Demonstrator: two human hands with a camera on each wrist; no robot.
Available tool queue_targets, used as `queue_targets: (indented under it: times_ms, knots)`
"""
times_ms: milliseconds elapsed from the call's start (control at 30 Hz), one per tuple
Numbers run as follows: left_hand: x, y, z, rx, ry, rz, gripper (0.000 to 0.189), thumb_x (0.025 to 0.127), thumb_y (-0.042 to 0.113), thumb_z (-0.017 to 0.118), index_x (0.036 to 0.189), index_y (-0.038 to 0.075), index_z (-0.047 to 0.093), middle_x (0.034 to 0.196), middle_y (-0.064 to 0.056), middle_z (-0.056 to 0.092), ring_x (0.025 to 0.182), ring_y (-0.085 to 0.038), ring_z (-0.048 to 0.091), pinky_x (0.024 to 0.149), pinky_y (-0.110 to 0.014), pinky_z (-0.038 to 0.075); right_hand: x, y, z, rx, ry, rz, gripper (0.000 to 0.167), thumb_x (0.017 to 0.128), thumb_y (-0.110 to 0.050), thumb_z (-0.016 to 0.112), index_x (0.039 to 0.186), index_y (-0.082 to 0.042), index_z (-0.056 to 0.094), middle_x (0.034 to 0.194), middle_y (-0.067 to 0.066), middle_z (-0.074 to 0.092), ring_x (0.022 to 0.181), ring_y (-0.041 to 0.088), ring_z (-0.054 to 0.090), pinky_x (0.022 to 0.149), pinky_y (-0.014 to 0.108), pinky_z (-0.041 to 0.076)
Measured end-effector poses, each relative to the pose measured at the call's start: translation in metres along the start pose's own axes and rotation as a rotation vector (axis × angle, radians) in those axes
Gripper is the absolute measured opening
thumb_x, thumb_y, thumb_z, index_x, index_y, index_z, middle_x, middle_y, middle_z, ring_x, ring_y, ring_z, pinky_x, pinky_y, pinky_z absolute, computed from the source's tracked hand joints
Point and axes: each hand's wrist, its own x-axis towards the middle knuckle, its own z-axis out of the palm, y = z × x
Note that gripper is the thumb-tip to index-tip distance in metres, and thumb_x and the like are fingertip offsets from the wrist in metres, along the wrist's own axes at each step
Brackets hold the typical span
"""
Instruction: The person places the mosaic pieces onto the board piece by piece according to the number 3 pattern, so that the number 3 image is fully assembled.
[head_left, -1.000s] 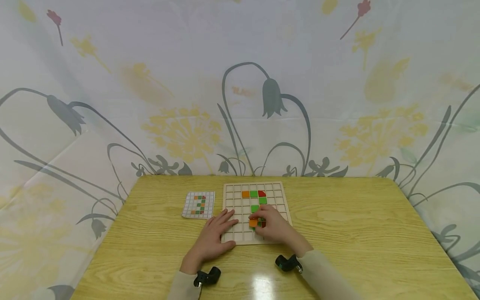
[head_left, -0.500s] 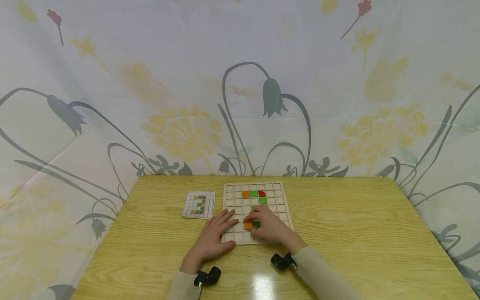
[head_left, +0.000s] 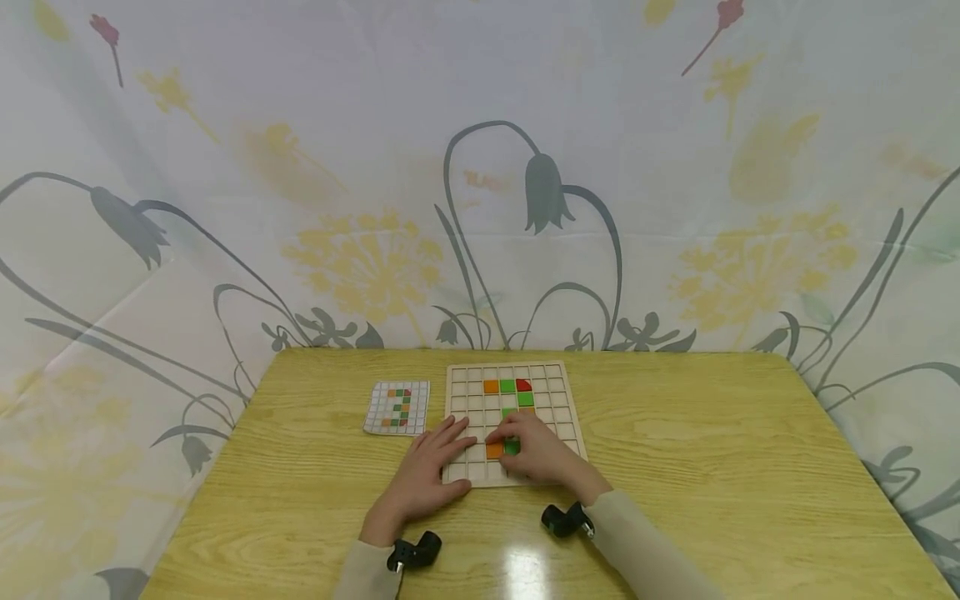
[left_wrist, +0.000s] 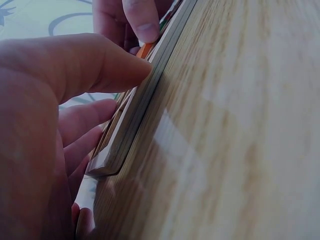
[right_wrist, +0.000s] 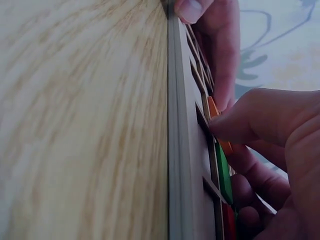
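Note:
A square wooden grid board lies on the table with coloured tiles in some of its cells. My right hand pinches an orange square tile between thumb and fingers at a lower cell; in the right wrist view the orange tile looks slightly raised. Beside it is a green tile, then a red tile. My left hand rests on the board's left side, fingers spread, thumb at the front edge. Farther up, an orange tile, green tile and red rounded tile form a row.
A small paper card printed with a coloured grid pattern lies left of the board. The wooden table ends at a flower-patterned cloth behind. Each wrist carries a black camera.
My right hand has moved slightly left with the orange tile, bringing it down beside the green tile in the lower row. The left hand has stayed in place.

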Motion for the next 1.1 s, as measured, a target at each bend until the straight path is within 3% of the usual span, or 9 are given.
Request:
queue_targets:
  times_ms: [333, 767, 1100]
  knots:
    - [0.0001, -0.0016, 0.0007, 0.0, 0.003, 0.002, 0.061, 0.088, 0.036, 0.064, 0.144, 0.016, 0.055, 0.161, -0.003, 0.032, 0.15, -0.026, 0.019, 0.114, -0.061, 0.019, -0.0003, 0.0052, -0.0015, 0.078, -0.003, 0.022, 0.028, 0.086, -0.014, 0.072, 0.113, -0.018, 0.074, 0.103, -0.009, 0.061, 0.098, 0.015, 0.053, 0.086, 0.04, 0.046]
    - [0.0, -0.0014, 0.0011, -0.003, 0.006, -0.005, 0.061, 0.088, 0.037, 0.064, 0.145, 0.017, 0.054, 0.161, 0.0, 0.031, 0.15, -0.025, 0.019, 0.114, -0.061, 0.019, 0.0003, 0.006, 0.0008, 0.071, 0.044, -0.011, 0.025, 0.085, -0.012, 0.074, 0.11, -0.016, 0.075, 0.101, -0.007, 0.065, 0.094, 0.016, 0.056, 0.083, 0.039, 0.048]
    - [-0.0004, -0.0002, -0.0006, 0.002, -0.001, -0.008, 0.062, 0.088, 0.036, 0.064, 0.145, 0.017, 0.054, 0.161, -0.001, 0.031, 0.15, -0.025, 0.019, 0.114, -0.06, 0.019, 0.0008, 0.0026, -0.0008, 0.102, 0.04, 0.018, 0.026, 0.085, -0.011, 0.074, 0.111, -0.015, 0.075, 0.1, -0.008, 0.064, 0.091, 0.014, 0.056, 0.081, 0.036, 0.048]
